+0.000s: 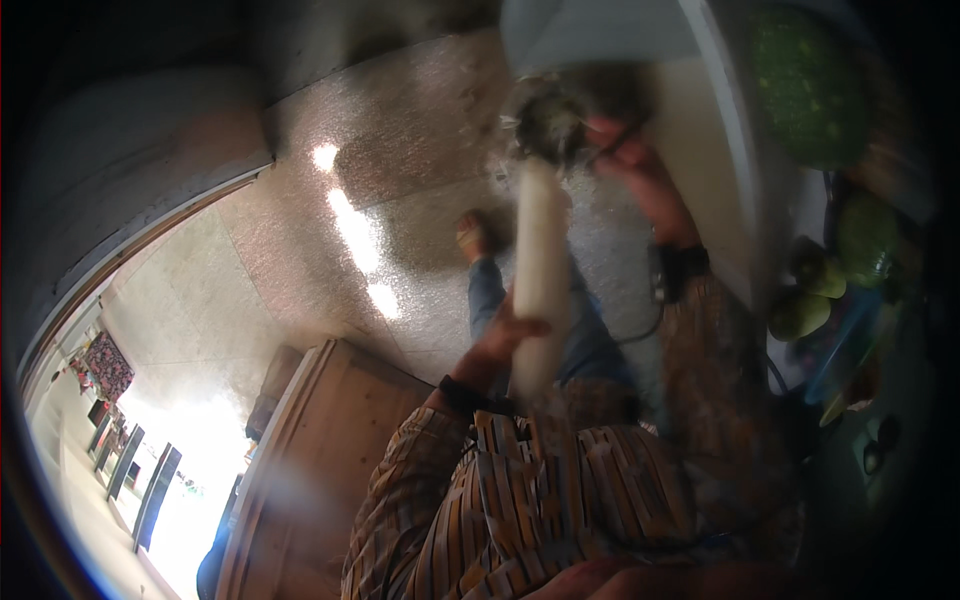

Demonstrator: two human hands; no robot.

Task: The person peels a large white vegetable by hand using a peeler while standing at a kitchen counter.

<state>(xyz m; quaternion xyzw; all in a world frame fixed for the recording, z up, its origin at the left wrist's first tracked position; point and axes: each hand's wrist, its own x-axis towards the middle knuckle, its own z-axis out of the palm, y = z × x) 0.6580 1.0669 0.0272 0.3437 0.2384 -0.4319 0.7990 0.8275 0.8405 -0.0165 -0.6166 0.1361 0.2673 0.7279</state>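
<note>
My left hand [512, 326] is wrapped around the lower part of a long, pale cylindrical object [541, 255], perhaps a roll, which points away from me above the floor. Beyond its far end is a dark, roundish thing [551, 124] with light, wispy edges, too blurred to name. My right hand [626, 154] reaches to the right side of that dark thing, its fingers blurred; whether they grip it cannot be seen. Dark bands circle both wrists, and a cable hangs near the right one.
A wooden cabinet or door panel [337, 465] stands at lower left. Glossy floor tiles [285, 247] spread ahead, and my bare foot [472, 232] rests there. To the right, a pale surface edge [739, 142] borders green produce [799, 315] and a green mesh-like item [806, 90].
</note>
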